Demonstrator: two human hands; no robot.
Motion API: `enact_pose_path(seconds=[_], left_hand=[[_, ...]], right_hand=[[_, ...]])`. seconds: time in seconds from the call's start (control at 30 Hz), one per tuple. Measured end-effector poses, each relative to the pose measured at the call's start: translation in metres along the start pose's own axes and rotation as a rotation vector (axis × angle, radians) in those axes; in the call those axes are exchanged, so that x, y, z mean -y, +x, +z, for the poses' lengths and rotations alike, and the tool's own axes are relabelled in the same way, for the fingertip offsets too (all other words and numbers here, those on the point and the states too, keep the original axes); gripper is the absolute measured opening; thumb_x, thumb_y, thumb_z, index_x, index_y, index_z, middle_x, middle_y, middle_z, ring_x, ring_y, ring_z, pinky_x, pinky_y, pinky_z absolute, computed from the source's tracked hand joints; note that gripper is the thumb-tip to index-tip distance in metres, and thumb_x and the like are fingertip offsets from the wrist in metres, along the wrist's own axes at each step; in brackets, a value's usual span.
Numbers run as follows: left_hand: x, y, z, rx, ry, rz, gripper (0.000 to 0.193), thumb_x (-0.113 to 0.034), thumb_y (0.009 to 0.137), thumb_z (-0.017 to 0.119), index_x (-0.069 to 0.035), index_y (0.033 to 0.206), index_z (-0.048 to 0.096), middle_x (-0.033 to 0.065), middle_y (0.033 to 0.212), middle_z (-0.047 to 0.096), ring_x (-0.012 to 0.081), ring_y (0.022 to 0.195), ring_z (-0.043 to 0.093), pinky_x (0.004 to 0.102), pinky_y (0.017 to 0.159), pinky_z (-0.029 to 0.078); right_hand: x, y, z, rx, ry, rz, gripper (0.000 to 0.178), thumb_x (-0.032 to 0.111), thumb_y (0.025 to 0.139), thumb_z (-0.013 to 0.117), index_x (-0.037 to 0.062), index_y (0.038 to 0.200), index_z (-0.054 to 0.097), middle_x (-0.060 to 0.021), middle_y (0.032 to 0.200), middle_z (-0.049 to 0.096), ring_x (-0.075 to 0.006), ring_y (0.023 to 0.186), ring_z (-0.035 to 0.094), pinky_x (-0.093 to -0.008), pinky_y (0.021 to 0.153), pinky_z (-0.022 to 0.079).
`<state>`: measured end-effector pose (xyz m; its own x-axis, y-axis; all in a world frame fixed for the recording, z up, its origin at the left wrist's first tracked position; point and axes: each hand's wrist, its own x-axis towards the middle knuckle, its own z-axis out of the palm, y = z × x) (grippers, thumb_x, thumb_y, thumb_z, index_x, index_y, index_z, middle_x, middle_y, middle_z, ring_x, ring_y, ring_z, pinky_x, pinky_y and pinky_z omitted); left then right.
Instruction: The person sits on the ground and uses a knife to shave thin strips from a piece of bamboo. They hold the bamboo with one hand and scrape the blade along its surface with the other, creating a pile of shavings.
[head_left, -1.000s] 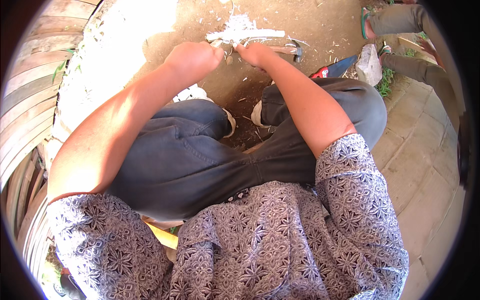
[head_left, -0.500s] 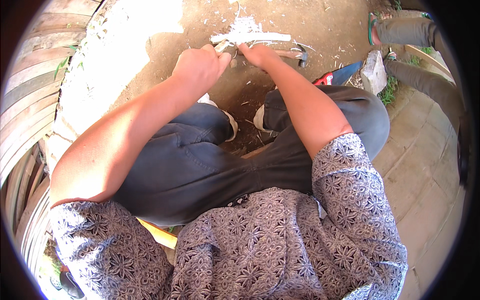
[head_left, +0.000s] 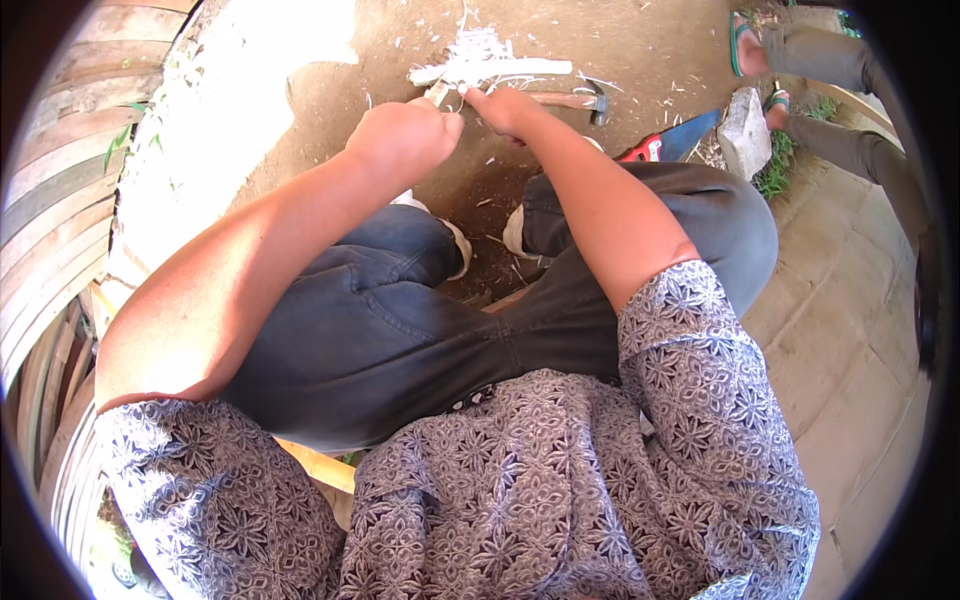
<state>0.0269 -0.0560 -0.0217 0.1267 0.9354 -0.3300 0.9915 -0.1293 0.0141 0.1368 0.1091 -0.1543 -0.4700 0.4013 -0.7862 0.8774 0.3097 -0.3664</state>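
My left hand (head_left: 405, 135) is closed in a fist round a short pale piece of wood (head_left: 437, 93), whose end sticks out past the fingers. Close beside it, my right hand (head_left: 500, 109) has its fingers curled together near that end; what it grips is too small and hidden to make out. Just beyond both hands a pale peeled stick (head_left: 520, 68) lies crosswise on the ground, with a heap of white wood shavings (head_left: 478, 46) behind it. A hammer (head_left: 596, 103) with a wooden handle rests right of my right hand.
A handsaw (head_left: 685, 137) with a red handle lies beyond my right knee, next to a grey stone block (head_left: 746, 134). Another person's legs (head_left: 815, 55) in sandals stand at the far right. Wooden planks (head_left: 85, 120) line the left side.
The whole view has shifted slightly, so the ground things sit a little farther left and up. Both hands stay close together at the wood, with no grip visibly changed.
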Motion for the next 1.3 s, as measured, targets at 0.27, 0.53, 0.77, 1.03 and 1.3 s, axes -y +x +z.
enact_pose_path(seconds=[0.27,0.53,0.77,1.03,1.3], left_hand=[[-0.005,0.004,-0.009,0.113,0.012,-0.052,0.022,-0.002,0.082,0.064,-0.001,0.101,0.053,0.0148,0.084,0.063,0.0274,0.064,0.07,0.037,0.049,0.056],[0.008,-0.003,-0.003,0.067,-0.036,-0.073,0.028,0.0,0.081,0.065,-0.001,0.105,0.05,0.0163,0.082,0.063,0.0287,0.063,0.069,0.0371,0.049,0.056],[0.007,-0.002,-0.007,0.069,-0.051,-0.036,0.026,0.0,0.079,0.065,0.0,0.101,0.051,0.0164,0.081,0.062,0.029,0.062,0.069,0.038,0.049,0.056],[0.003,-0.001,-0.006,0.067,-0.082,-0.049,0.025,0.0,0.08,0.064,0.0,0.101,0.052,0.0177,0.083,0.061,0.0288,0.061,0.068,0.0381,0.047,0.055],[0.01,0.001,-0.004,0.071,-0.044,-0.05,0.026,0.0,0.08,0.065,0.0,0.102,0.052,0.0162,0.082,0.061,0.0282,0.062,0.069,0.0375,0.048,0.056]], right_hand=[[-0.004,0.033,0.014,-0.038,-0.009,0.045,0.081,0.07,0.094,0.041,-0.0006,0.125,0.067,-0.0227,0.1,0.072,-0.0342,0.091,0.071,-0.0461,0.084,0.053],[-0.008,0.001,0.003,0.087,0.119,0.012,0.081,0.072,0.095,0.037,-0.0017,0.071,0.059,-0.0121,0.059,0.051,-0.026,0.049,0.053,-0.0437,0.05,0.046],[0.002,0.003,-0.004,0.073,0.033,0.014,0.08,0.071,0.095,0.039,-0.0039,0.075,0.06,-0.0139,0.065,0.055,-0.0262,0.051,0.055,-0.0435,0.051,0.047],[0.0,0.036,0.011,-0.03,-0.079,0.06,0.077,0.066,0.096,0.039,-0.0001,0.126,0.067,-0.0208,0.127,0.067,-0.035,0.123,0.061,-0.0456,0.102,0.047],[-0.012,0.019,0.005,0.02,0.057,0.027,0.084,0.077,0.093,0.038,-0.0023,0.07,0.056,-0.0133,0.063,0.055,-0.0259,0.051,0.054,-0.0443,0.05,0.045]])
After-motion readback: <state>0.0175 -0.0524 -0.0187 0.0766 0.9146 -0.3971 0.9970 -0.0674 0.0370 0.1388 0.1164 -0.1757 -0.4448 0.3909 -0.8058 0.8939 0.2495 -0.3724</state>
